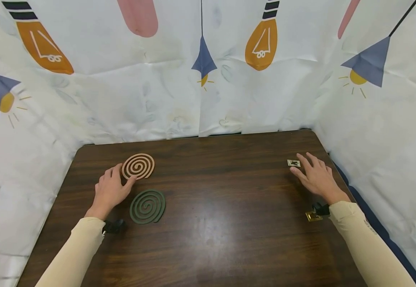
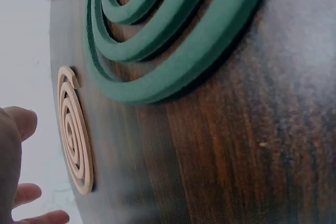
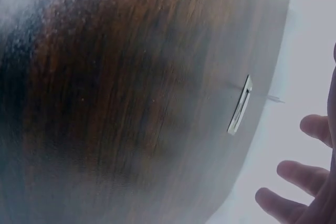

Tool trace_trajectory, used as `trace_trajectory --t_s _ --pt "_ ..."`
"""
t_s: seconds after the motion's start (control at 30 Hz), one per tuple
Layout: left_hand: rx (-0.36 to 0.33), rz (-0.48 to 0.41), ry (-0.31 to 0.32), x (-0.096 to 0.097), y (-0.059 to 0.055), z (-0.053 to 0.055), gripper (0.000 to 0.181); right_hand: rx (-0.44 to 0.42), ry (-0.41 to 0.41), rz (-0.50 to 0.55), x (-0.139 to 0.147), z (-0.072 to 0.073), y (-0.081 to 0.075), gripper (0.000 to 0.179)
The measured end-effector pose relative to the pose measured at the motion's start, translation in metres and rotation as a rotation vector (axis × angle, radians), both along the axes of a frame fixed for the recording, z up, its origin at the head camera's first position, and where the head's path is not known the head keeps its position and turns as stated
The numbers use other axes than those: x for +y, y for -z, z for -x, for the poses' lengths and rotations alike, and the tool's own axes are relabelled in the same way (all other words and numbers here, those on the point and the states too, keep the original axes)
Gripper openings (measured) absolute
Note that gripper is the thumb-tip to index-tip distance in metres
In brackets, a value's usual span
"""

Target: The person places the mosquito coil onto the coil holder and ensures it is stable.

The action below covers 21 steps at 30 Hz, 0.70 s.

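A tan mosquito coil [image 1: 138,166] lies flat near the far left of the table. My left hand [image 1: 110,190] reaches over to its left side, thumb and fingers spread around its near edge. Just nearer lies a green mosquito coil [image 1: 147,206], large in the left wrist view beside that hand. At the far right, my right hand [image 1: 315,176] hovers with spread fingers beside a small silvery metal coil stand [image 1: 294,163]. The right wrist view shows this stand [image 3: 240,106] as a thin plate with a raised spike, apart from the fingers.
A gold-coloured metal stand [image 1: 313,216] lies on the table, partly under the right wrist's strap. The dark wood table [image 1: 211,179] has rounded far corners. White printed curtains [image 1: 179,99] hang close around its back and sides.
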<state>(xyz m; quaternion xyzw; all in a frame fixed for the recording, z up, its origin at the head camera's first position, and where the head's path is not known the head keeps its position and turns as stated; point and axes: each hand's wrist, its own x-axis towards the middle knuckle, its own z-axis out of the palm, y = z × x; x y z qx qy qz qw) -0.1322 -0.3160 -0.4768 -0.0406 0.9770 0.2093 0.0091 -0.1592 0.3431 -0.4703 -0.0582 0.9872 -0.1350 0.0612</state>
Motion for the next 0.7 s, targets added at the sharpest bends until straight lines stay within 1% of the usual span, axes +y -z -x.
trace_trajectory --t_s 0.17,0.33,0.57,0.7 --pt "-0.058 -0.070 -0.020 -0.003 0.000 0.005 0.088 -0.021 0.003 0.004 0.002 0.002 0.001 0.080" --pt "-0.086 -0.103 -0.050 -0.006 0.001 0.012 0.090 -0.044 -0.004 -0.012 0.006 0.004 0.002 0.082" --pt "-0.089 -0.158 -0.095 -0.012 0.004 0.013 0.092 -0.112 -0.036 -0.017 0.012 0.004 0.003 0.089" --pt "-0.076 -0.167 -0.093 -0.013 0.006 0.014 0.091 -0.139 -0.047 -0.025 0.016 0.003 0.005 0.094"
